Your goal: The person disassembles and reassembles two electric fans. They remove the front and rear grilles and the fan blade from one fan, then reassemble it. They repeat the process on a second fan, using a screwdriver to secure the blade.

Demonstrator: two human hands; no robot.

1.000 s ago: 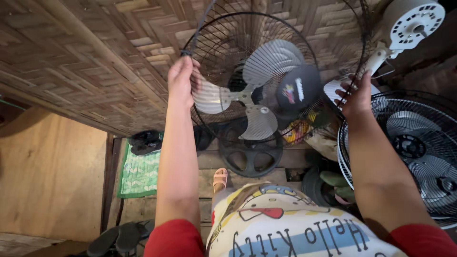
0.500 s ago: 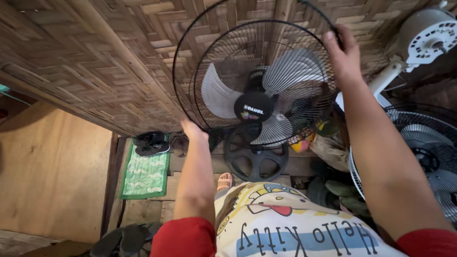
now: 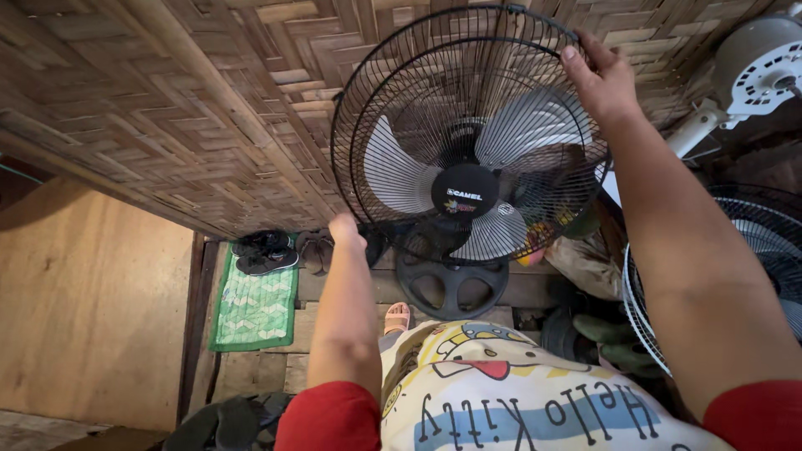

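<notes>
Leftmost, a plain wooden panel (image 3: 92, 309) stands below a woven bamboo wall (image 3: 167, 100) that fills the upper left of the view.

Green patterned mat (image 3: 255, 305) on the plank floor, with dark sandals (image 3: 266, 250) at its far end.

Left hand (image 3: 346, 230): raised at the lower left rim of the fan, seen from the back with the forearm running straight up from a red sleeve; whether its fingers are apart or closed cannot be told, nor whether they touch the wire.

Fan (image 3: 468, 159): black wire cage, round, two-part, with fine radial wires and a heavier outer ring. Inside, three pale grey blades around a round black hub cap. It is held up in front of the woven wall, centre of view, tilted slightly, its face turned toward the wearer. Below it, a round black base (image 3: 451, 284) with cut-out openings rests on the floor boards.

Right hand (image 3: 603, 79): arm stretched up and forward, fingers (image 3: 576, 60) curled together over the upper right rim of the cage, clamped on the outer ring.

Second fan (image 3: 752, 276): wire cage at the right edge, partly hidden by the right arm. Above it, a white motor housing (image 3: 756, 67) on a pale stem.
</notes>
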